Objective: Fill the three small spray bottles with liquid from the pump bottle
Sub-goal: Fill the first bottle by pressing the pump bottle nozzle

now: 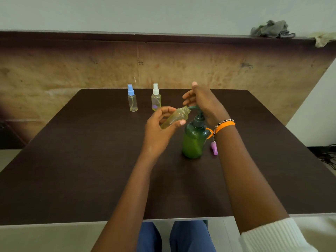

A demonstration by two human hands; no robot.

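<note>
Head view: left hand (160,128) grips an uncapped spray bottle (175,118), mouth tilted toward two o'clock at the spout; right hand (203,102), fingers relaxed, presses the pump bottle (193,142).

My table (76,160) is dark brown with a pale front edge, and it butts against a worn plywood panel (72,70) — tan, scuffed, darker toward its top rail. Up on that ledge at the far right sits a crumpled grey cloth (271,30), with a pale yellowish rag (325,39) just beside it, drooping over the edge. Behind is a plain light wall (145,13). Some dark cables (327,157) lie on the floor at the right — too small to sort out.
</note>
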